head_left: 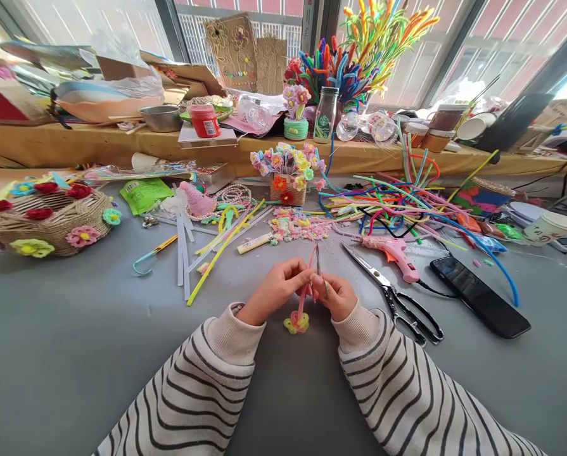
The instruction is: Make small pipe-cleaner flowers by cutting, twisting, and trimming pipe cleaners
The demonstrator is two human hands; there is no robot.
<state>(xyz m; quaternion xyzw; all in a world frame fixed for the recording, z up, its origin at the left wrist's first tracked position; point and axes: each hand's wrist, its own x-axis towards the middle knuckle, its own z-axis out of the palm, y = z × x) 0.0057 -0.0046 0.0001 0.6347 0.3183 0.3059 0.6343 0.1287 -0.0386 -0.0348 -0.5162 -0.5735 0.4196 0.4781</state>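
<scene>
Grey surface [74, 354]: a broad matte sheet carries the whole craft spread, its near part bare around the striped sleeves [207, 386].
Woven basket [50, 221]: rope-wound, far left, trimmed with red, pink and yellow blossoms.
Loose pipe cleaners [407, 196]: a bright tangle well beyond the right hand, near the windowsill.
Black phone [480, 296]: lies flat to the right, just beside the scissors [392, 294] and the pink glue gun [394, 253].
Left hand [276, 290]: closed in a pinch on the pink stem, thumb and fingers meeting near its middle.
Right hand [337, 294]: closed too, gripping the same stem together with a thin metal tool [320, 266]; whether that is tweezers or a needle is too small to tell.
Pipe-cleaner flower [297, 322]: yellow-and-pink bloom hanging below both hands, just above the surface, its pink stem [306, 272] rising between them.
Handling: judged very light, fuzzy and grippy rather than slippery; the wire core likely bends and keeps its bend, so a firm squeeze would kink it.
Best hold: on the stem just above the bloom, since the petal loops look easily crushed.
</scene>
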